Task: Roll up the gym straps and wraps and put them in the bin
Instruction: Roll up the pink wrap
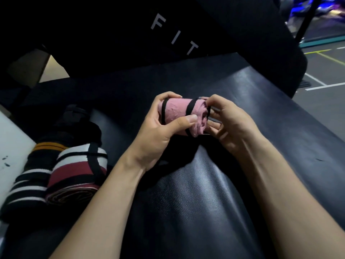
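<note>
A: Status on the wraps?

B: Mid-task, I'd say. Pink wrap point(179, 116) is rolled into a tight cylinder, held up off the black padded desk point(242, 101) near frame centre. Thin black elastic cord point(190, 108) already crosses it in at least two bands, so the rolling looks done and the tie-off is in progress.

A: Others?

B: At 8 o'clock, two finished rolls lie side by side, touching: a maroon-and-white striped wrap point(78, 169) with black cord looped over it, and a black wrap with white and orange stripes point(31, 176) on its 9 o'clock side. A dark bundle point(76, 118) sits just behind them; can't tell if it's rolled or loose.

A: Bin?

B: Can't confirm one. A white edge point(11, 144) runs along the far left; may be it, too cropped to say. Judging from that, nothing is binned yet.

A: Hands?

B: Left hand point(160, 128): grip wrapped round the roll, thumb pressed across its front, fingers curled over the top. Right hand point(229, 120): at the roll's 3 o'clock end, narrow pinch of thumb and forefinger on the cord, remaining fingers spread loose below. Both forearms come in from 6 o'clock.

A: Left to do?

B: Secure cord, then bin all rolls.
</note>
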